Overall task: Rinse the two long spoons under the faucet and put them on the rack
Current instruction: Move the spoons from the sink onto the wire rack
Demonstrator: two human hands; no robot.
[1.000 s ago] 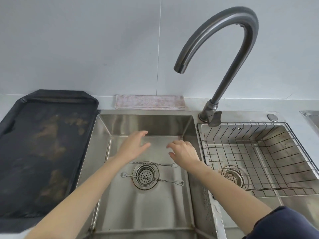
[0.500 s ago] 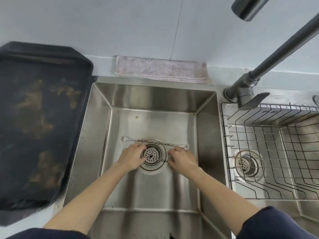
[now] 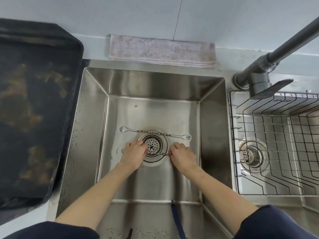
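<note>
Both hands down on the near spoon!
The near spoon (image 3: pixel 158 153), lying across the drain (image 3: pixel 152 147), is now pinched by left hand (image 3: pixel 133 153) and right hand (image 3: pixel 183 155); far spoon (image 3: pixel 155 134) waits on the sink (image 3: pixel 212 128) floor, nothing rinsed yet.

A home kitchen, going by the stainless double sink (image 3: pixel 96 107) set into a pale surface (image 3: pixel 241 54), its dark faucet (image 3: pixel 259 80), a wire dish rack (image 3: pixel 276 152) in 1 basin, a folded cloth (image 3: pixel 160 49) against the wall and a stained black baking tray (image 3: pixel 34 100).
</note>
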